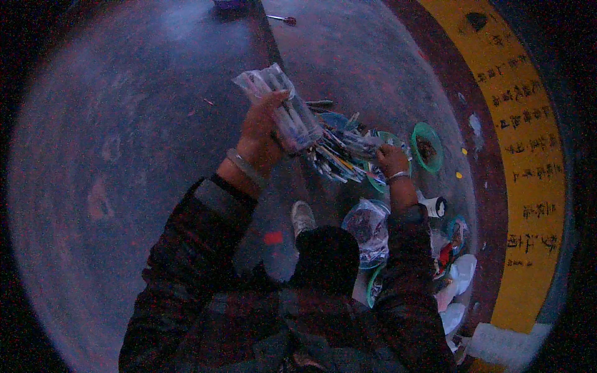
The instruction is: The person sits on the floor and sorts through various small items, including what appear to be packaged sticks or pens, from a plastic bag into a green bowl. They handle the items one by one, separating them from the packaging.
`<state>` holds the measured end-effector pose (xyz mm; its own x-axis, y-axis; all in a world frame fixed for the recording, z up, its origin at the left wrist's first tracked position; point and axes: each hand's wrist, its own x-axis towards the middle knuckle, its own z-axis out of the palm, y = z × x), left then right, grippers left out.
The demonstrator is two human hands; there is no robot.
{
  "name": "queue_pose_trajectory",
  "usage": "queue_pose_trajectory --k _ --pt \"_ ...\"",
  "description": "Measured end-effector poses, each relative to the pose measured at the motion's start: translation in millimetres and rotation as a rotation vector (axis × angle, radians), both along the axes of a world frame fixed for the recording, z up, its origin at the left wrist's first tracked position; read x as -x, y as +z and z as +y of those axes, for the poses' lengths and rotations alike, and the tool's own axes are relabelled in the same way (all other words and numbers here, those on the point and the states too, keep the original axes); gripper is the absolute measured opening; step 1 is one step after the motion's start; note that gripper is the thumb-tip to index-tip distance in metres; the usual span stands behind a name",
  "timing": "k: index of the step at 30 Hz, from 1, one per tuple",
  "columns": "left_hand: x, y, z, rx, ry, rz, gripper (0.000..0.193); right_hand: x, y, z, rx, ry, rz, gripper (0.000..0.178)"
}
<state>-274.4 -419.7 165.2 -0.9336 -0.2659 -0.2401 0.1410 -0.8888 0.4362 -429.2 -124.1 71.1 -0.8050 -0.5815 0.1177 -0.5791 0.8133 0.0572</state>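
Plastic pack (292,115) is pinched by the left hand (259,127), thumb over its front, raised probably to keep it clear of the pens (333,161) between both hands. Right hand (393,160) is closed on the end of a transparent bundle (360,145), likely to steady it.

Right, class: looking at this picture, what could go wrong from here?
1. The left hand grips a tilted clear plastic packet; if an end is open, which is too dim to tell, its contents might slide out.
2. The pen-like sticks lie in a loose heap, so the right hand, close beside them, could scatter some.
3. A white shoe stands near that heap; stray sticks might get stepped on.
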Motion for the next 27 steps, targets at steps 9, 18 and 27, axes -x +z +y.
queue_pose_trajectory --k 9,18,27 --pt "-2.7 5.7 9.6 -0.014 -0.015 0.032 0.018 37.4 48.9 -10.1 0.366 -0.203 -0.185 0.028" --pt "1.9 -6.0 12.6 0.013 -0.019 0.045 0.02 130.4 -29.6 97.9 0.398 -0.177 -0.107 0.028" --pt "-6.9 -1.1 20.1 -0.029 -0.054 0.07 0.025 105.9 -76.3 181.0 -0.326 -0.614 -0.136 0.035"
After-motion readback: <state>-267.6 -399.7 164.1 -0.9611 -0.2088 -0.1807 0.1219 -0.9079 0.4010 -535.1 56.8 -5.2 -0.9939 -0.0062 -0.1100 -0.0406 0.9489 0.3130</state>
